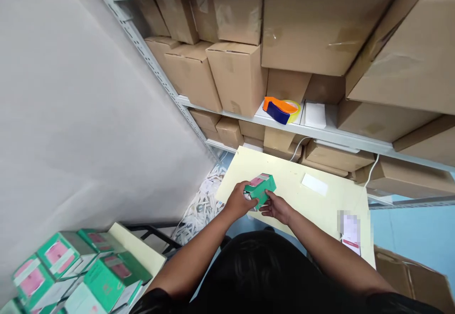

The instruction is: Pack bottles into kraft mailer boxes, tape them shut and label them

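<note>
A small green cardboard box with a pink label on top is held over the near edge of the cream table. My left hand is closed around its left end, with the thumb on the near side. White and dark parts show at that end; what they are I cannot make out. My right hand pinches the box's near right side, its other fingers curled loosely below. Farther right on the tabletop lies a white slip.
Brown cartons fill the shelf ahead, where an orange-and-blue tape dispenser lies. More green boxes are stacked at lower left. Paper strips cover the floor beside the wall. A phone-like item is at right, partly blurred.
</note>
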Demonstrator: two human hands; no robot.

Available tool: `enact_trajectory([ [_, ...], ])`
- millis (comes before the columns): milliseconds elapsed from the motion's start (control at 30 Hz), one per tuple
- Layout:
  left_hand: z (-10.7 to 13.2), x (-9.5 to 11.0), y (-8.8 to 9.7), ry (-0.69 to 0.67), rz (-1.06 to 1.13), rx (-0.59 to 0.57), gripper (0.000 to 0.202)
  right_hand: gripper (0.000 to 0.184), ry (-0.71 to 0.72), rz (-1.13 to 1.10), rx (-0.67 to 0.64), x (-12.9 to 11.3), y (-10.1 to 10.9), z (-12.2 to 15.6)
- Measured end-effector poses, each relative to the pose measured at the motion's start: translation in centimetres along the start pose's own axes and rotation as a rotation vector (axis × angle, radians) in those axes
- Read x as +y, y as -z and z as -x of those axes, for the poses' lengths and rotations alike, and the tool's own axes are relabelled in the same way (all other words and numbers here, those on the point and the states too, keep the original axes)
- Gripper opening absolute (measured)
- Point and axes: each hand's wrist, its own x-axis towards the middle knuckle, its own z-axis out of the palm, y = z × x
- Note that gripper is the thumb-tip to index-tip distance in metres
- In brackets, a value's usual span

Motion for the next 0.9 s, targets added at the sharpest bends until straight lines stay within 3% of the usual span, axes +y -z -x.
enact_trajectory([
  [133, -2.2, 0.7, -0.4, -0.050, -0.217, -0.164, 0.063, 0.066, 0.113, 0.192, 0.355, -0.4, 1.6, -1.1],
  [200, -3.5, 0.8, -0.5, -0.145, -0.313, -0.287, 0.063, 0.061, 0.178, 0.246, 0.342, -1.0, 1.5, -1.4],
  [267, -5.0, 1.1, -0.5, -0.287, -0.412, -0.412, 0.065, 0.050, 0.192, 0.289, 0.247, -1.6, 1.1, -1.4],
  [333, -6.8, 1.3, -0.4, -0.427, -0.517, -0.543, 0.073, 0.049, 0.176, 0.310, 0.186, -2.1, 0.5, -1.5],
  [500, -11.1, 1.0, 0.3, -0.608, -0.689, -0.801, 0.080, 0.049, 0.139, 0.258, 0.287, -2.4, -1.1, -2.0],
  [733, -14.4, 0.5, 0.5, -0.873, -0.477, -0.853, 0.088, 0.051, 0.203, 0.324, 0.480, -1.3, -2.2, -2.4],
  [800, -14.3, 0.4, 0.7, -0.964, -0.343, -0.793, 0.085, 0.046, 0.222, 0.346, 0.581, -1.0, -2.0, -2.3],
  [900, -13.0, -0.8, 1.7, -1.008, -0.236, -0.587, 0.067, 0.046, 0.274, 0.351, 0.682, -0.7, -1.7, -2.1],
])
